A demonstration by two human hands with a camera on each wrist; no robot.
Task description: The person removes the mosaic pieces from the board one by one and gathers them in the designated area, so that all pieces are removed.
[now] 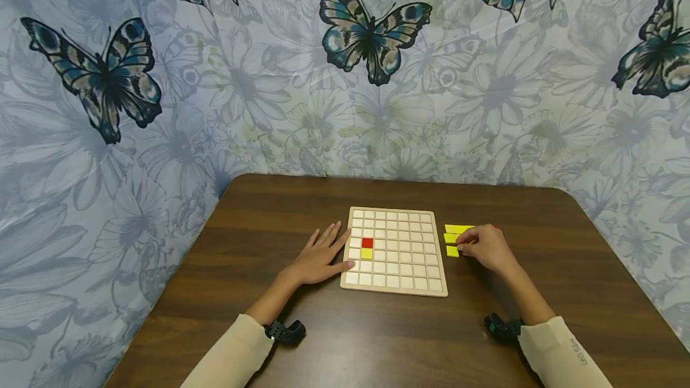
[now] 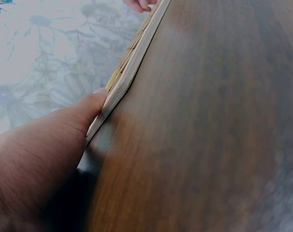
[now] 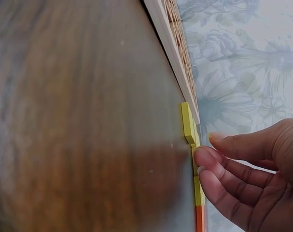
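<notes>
A pale wooden grid board [image 1: 400, 292] lies on the table, with a red tile [image 1: 368, 243] and a yellow tile [image 1: 366, 253] in adjoining squares near its left side. My left hand [image 1: 321, 259] lies with fingers spread at the board's left edge; in the left wrist view its thumb [image 2: 94, 102] touches the frame. My right hand [image 1: 487, 248] is over loose yellow tiles [image 1: 451, 251] right of the board. Its fingers [image 3: 223, 181] are bent close to the yellow tiles [image 3: 187, 123]. Whether a tile is pinched there is hidden.
The brown wooden table [image 1: 401, 340] extends around the board. Behind it hangs a floral cloth [image 1: 242, 94] with butterflies. An orange-red tile [image 3: 200, 217] is lined up beyond the yellow ones, partly hidden by the right hand in the head view. Both wrists wear dark bands.
</notes>
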